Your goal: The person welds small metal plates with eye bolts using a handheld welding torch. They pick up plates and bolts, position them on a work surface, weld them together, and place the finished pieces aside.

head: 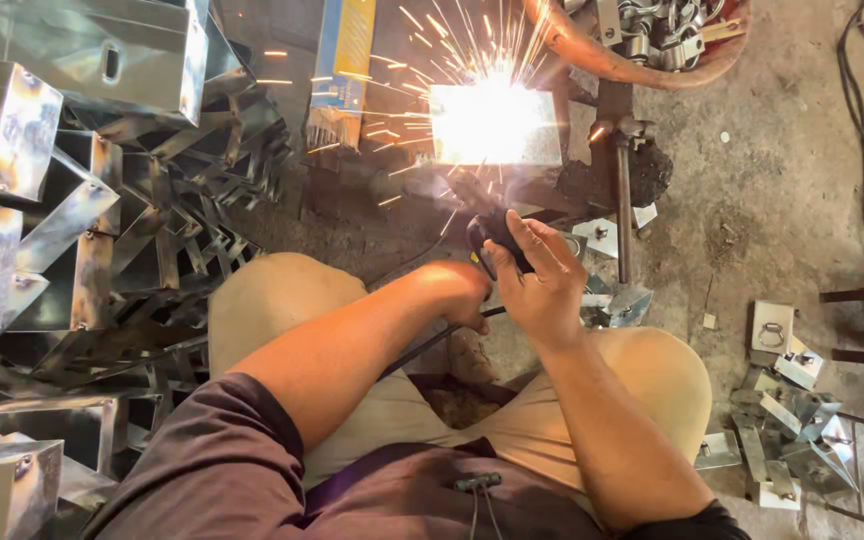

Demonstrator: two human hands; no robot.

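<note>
Right hand (pixel 542 280) grips dark welding holder (pixel 492 238) | left hand (pixel 464 295) tucks under it, grasp unclear | bright arc on metal piece (pixel 497 125) at 12 o'clock | brace wrists, hold arc steady | cut brackets (pixel 787 415) at 4 o'clock

Both hands (pixel 517 285) grip welding holder (pixel 492 240); sparks at metal box (pixel 497 125).

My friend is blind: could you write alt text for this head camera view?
Seen from above, a seated person's right hand and left hand grip a dark welding holder, throwing bright sparks off a metal piece. Shiny folded metal boxes are stacked alongside.
</note>
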